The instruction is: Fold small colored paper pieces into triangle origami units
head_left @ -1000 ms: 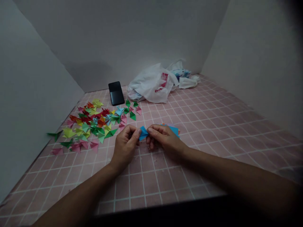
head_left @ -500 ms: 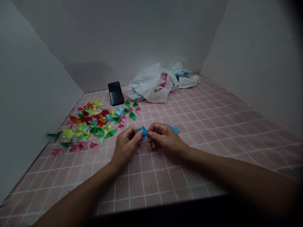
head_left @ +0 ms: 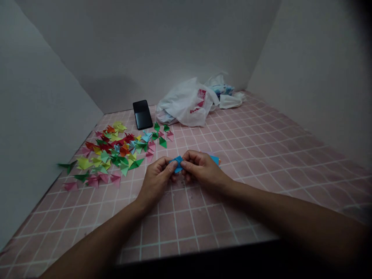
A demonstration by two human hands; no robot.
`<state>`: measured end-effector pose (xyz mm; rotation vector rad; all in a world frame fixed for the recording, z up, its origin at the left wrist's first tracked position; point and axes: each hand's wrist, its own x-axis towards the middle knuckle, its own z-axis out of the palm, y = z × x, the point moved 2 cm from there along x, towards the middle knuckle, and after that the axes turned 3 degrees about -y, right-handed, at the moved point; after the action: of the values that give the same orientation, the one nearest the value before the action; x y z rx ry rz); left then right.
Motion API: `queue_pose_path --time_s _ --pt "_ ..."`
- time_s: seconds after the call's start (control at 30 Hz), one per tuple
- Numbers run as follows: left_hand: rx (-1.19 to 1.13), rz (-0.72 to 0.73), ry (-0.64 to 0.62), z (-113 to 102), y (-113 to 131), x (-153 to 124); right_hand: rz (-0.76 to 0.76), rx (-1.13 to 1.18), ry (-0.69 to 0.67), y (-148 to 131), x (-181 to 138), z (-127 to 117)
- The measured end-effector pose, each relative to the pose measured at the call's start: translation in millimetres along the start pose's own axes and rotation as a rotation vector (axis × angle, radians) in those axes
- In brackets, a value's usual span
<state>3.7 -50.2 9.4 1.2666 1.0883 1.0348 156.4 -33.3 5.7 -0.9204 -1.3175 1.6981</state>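
A small folded piece of blue origami paper (head_left: 178, 165) is held between my two hands, just above the table. My left hand (head_left: 159, 175) pinches its left side, thumb on top. At its right edge, my right hand (head_left: 201, 167) grips it between thumb and forefinger. The other fingers of both hands are curled under and partly hidden. Behind my right hand, more blue paper (head_left: 215, 159) lies on the table with a bit of orange at its edge, mostly covered by the hand.
Many folded paper cranes (head_left: 112, 155) in several colours spread over the left of the pink checked tablecloth (head_left: 261, 155). A black phone (head_left: 142, 115) leans at the back, beside a white plastic bag (head_left: 186, 102). Crumpled tissue packaging (head_left: 223, 91) lies further right. Pale walls enclose the table.
The blue paper has shifted slightly right and turned a little. My left hand has moved right, closer to my right hand, which stays almost in place.
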Motion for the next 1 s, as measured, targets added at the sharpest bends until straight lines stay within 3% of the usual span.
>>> queue_pose_path --time_s 0.4,0.6,1.0 --pt "0.089 0.042 0.026 -2.1 3.6 0.4 -0.004 -0.007 -0.045 0.2 -0.5 3.8" --pt "0.126 0.074 0.032 -3.7 6.4 1.0 0.015 0.021 0.003 -2.2 -1.2 2.4" --pt "0.084 0.065 0.037 -0.7 10.4 -1.9 -0.024 -0.016 -0.028 -7.0 -4.0 5.1"
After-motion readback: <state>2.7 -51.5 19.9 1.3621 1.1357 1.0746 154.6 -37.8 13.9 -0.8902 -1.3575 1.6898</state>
